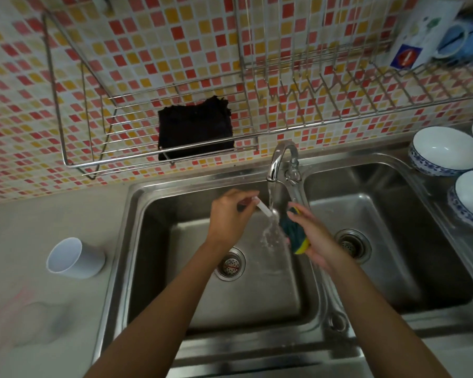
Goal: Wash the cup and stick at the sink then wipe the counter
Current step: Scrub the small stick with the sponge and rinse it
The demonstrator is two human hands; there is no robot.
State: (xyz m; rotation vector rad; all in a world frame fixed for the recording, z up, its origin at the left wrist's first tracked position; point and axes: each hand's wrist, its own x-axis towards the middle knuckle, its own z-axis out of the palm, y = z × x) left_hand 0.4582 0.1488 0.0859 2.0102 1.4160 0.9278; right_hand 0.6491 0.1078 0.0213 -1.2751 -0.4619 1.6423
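My left hand (pixel 230 216) pinches a short white stick (pixel 263 207) and holds its tip in the water running from the tap (pixel 280 159) over the left basin of the steel sink (pixel 137 241). My right hand (pixel 314 236) grips a green and yellow sponge (pixel 292 233) just right of the stream. A white cup (pixel 74 259) lies tilted on the grey counter (pixel 25 227) to the left of the sink, apart from both hands.
A wire rack (pixel 99 148) on the tiled wall holds a folded black cloth (pixel 196 126). Several blue-rimmed white bowls (pixel 445 151) stand at the right of the sink. A faint pink stain (pixel 20 301) marks the counter at the lower left.
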